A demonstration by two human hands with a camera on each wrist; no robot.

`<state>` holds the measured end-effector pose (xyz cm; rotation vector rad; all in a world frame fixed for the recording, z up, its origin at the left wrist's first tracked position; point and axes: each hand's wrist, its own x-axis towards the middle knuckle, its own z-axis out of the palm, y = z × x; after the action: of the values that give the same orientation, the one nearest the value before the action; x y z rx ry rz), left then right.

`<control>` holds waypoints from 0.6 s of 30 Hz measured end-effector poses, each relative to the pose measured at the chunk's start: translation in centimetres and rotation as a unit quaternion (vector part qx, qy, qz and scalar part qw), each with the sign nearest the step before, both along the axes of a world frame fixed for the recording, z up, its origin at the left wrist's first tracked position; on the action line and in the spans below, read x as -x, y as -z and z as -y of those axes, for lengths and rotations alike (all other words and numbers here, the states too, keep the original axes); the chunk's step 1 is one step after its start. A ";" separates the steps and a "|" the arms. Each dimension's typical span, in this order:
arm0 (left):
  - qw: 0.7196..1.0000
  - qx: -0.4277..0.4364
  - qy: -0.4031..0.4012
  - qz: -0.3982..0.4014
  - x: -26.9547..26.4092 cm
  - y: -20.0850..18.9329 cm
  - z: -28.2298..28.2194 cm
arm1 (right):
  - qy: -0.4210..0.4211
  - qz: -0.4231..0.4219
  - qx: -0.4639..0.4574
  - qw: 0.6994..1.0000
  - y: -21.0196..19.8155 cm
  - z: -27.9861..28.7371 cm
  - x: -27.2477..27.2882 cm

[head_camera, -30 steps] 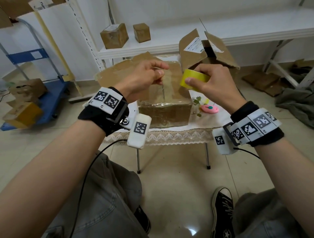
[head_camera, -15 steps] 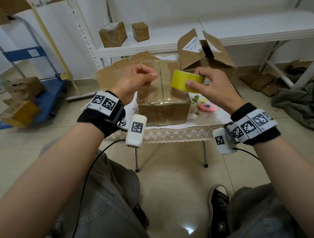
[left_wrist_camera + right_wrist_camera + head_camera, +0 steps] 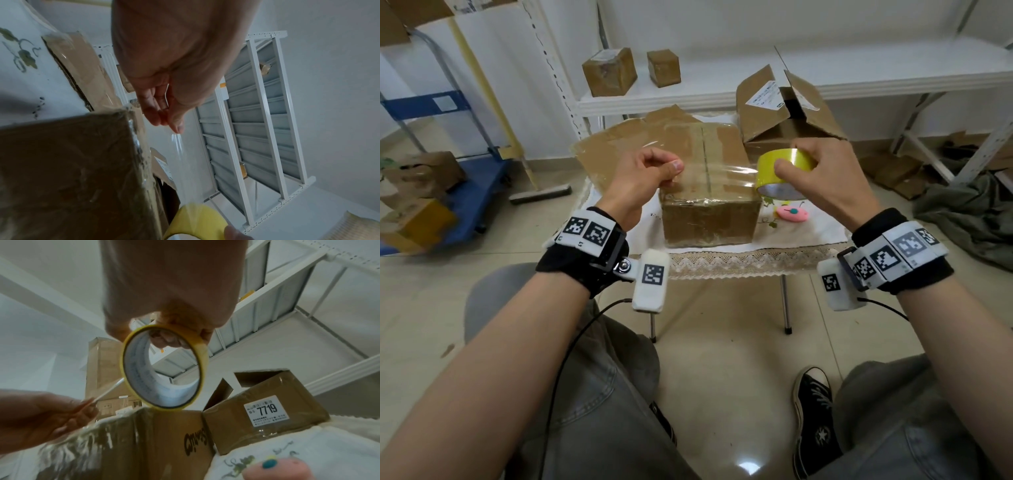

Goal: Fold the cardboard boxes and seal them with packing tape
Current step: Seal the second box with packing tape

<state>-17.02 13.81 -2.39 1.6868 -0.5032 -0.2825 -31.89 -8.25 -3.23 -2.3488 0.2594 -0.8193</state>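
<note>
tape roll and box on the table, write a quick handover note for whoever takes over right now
Left hand pinches the free end of the clear tape strip.
Right hand grips the yellow packing tape roll.
The strip is stretched above the closed brown cardboard box on the cloth-covered table.
Done: box folded shut.
Left: lay this strip down, cut it, then fold the open-flapped cardboard box behind.

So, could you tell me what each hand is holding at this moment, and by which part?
The right hand grips the yellow tape roll by its rim; the left hand pinches the free end of the clear tape strip.
</note>
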 end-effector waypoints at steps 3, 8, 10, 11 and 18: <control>1.000 -0.006 0.001 0.003 0.1 -0.1 -0.4 | 0.006 -0.025 0.016 1.000 0.0 -0.2 0.2; 0.999 -0.029 -0.012 0.011 0.8 0.6 -1.7 | 0.054 -0.102 0.087 0.989 0.8 -0.4 0.2; 0.999 -0.039 -0.017 0.017 1.3 1.0 -2.1 | 0.068 -0.133 0.112 0.982 1.0 -0.9 0.4; 0.999 -0.040 -0.021 0.022 1.6 1.3 -2.2 | 0.073 -0.142 0.123 0.979 0.8 -1.2 0.5; 0.996 -0.029 -0.059 0.063 2.1 2.8 -3.1 | 0.102 -0.164 0.180 0.964 0.1 -2.4 0.7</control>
<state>-19.13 16.89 -5.16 1.7917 -0.4900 -0.1075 -32.61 -5.82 -3.34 -2.8391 0.5389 -0.6025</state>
